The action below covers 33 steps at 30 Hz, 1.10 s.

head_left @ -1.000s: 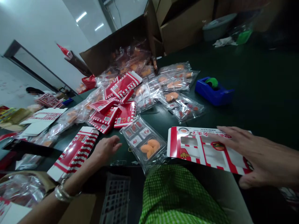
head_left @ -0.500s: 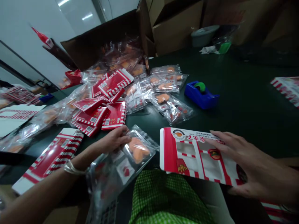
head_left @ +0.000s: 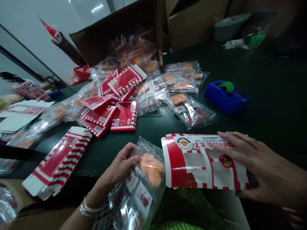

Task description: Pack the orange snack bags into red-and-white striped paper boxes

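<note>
My left hand (head_left: 126, 163), with a bracelet at the wrist, pinches the upper edge of a clear plastic bag (head_left: 144, 191) holding orange nugget-shaped pieces and small printed cards. Thumb and fingers of my right hand (head_left: 254, 166) are closed round a red and white printed box (head_left: 199, 161) with window openings, a burger and fries drawn on it. The box's left end is right beside the bag. Left of my hands lies a stack of flat red and white cartons (head_left: 59, 159). Several red boxes (head_left: 124, 116) are heaped beyond my left hand.
Many clear bags (head_left: 177, 83) cover the middle of the dark green table (head_left: 263, 95). A blue tape dispenser (head_left: 226, 97) stands on the right, a grey tub (head_left: 230, 27) behind it. Cardboard boxes (head_left: 196, 25) line the back. At far left are white cartons (head_left: 21, 113).
The bag in my left hand has moved right and is held more upright, close to the box's end. The box has turned slightly in my right hand. The view has shifted left.
</note>
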Motion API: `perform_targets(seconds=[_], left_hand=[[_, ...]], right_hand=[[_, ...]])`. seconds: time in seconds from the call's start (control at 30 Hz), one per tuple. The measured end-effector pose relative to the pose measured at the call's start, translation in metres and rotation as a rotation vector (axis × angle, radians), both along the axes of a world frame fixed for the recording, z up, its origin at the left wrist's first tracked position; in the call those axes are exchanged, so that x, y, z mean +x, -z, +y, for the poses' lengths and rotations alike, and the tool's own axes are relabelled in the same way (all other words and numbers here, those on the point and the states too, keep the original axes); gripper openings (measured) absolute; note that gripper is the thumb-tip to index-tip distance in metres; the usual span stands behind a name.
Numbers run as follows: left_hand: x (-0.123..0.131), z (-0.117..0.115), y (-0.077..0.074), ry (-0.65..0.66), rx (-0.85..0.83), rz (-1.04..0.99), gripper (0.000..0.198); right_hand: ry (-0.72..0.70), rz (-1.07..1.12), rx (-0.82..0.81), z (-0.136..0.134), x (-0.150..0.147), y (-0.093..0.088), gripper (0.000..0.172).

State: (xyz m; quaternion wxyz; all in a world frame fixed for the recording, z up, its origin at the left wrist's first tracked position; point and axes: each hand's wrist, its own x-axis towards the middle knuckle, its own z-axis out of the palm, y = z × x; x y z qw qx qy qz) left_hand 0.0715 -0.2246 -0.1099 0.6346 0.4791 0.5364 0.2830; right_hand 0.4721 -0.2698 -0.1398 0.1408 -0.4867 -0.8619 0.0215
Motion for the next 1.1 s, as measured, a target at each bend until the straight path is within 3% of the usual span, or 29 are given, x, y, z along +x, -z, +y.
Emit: perform_targets(seconds=[0.1,0.27,0.4,0.57,0.7,0.77,0.87,1.0,1.1], left_hand=[[-0.001,0.002,-0.005,0.19,-0.016,-0.102,0.023],[0.011,0.025,-0.021,0.606,0.004,-0.078,0.039],[0.038,0.055,-0.019,0.759,0.084,0.049,0.036],[0.065,0.086,-0.007,0.636,0.136,0.231,0.031],[0.041,0.084,-0.018,0.687,0.165,0.223,0.046],[0.022,0.08,-0.02,0.716,0.148,0.211,0.048],[0.008,0.075,-0.012,0.758,0.039,0.136,0.043],[0.02,0.075,0.005,0.608,-0.068,-0.049,0.026],[0.038,0.081,0.015,0.526,-0.059,-0.117,0.038]], right_hand=[[-0.044,-0.027,-0.008,0.007,0.003,0.003,0.106],[-0.057,-0.03,-0.006,0.007,0.003,0.01,0.1],[-0.038,-0.014,-0.015,0.009,-0.004,0.009,0.099],[0.065,-0.099,-0.245,0.02,-0.017,-0.006,0.086],[0.085,-0.107,-0.318,0.024,-0.017,-0.011,0.093],[0.079,-0.092,-0.31,0.024,-0.014,-0.008,0.095],[0.038,-0.043,-0.255,0.023,-0.011,-0.002,0.096],[-0.039,0.028,-0.142,0.019,-0.01,0.004,0.094],[-0.085,0.064,-0.086,0.018,-0.012,0.007,0.094]])
